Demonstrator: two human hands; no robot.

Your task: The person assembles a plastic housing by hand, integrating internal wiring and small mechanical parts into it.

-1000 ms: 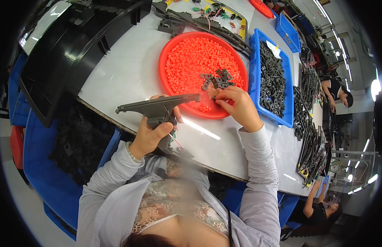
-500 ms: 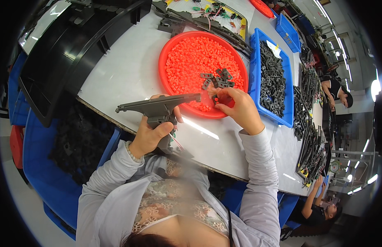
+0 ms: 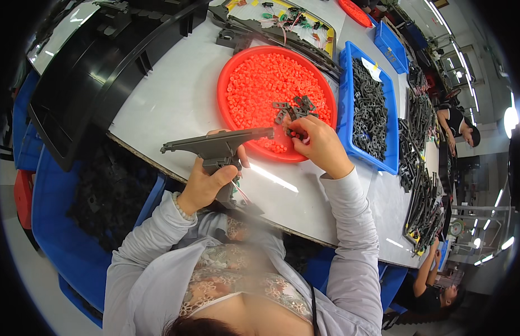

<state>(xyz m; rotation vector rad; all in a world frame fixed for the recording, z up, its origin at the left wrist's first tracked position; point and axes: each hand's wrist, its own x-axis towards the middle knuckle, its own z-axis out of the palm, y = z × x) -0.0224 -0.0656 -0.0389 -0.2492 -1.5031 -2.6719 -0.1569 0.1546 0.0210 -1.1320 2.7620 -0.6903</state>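
My left hand (image 3: 206, 185) is wrapped round a long dark grey plastic part (image 3: 212, 147), holding it over the table's near edge. Thin white and pink wires hang beneath that part. Over the near right rim of a round red tray (image 3: 222, 103), my right hand (image 3: 321, 143) pinches a small dark plastic piece with red in it (image 3: 294, 134). Its lower side is hidden by my fingers. Small red plastic pieces (image 3: 265, 78) fill much of the tray. Several small dark grey clips (image 3: 302, 106) lie on them, just beyond my right fingertips.
Right of the tray stands a blue crate (image 3: 396, 129) of dark plastic parts (image 3: 369, 112). A big black plastic moulding (image 3: 97, 67) lies at left, above a blue bin (image 3: 52, 218). Wired parts (image 3: 285, 22) are at the back. Two people (image 3: 464, 131) are at far right.
My right hand has turned slightly and its fingers have closed further round the small piece. The left hand holds the long grey part almost unmoved.
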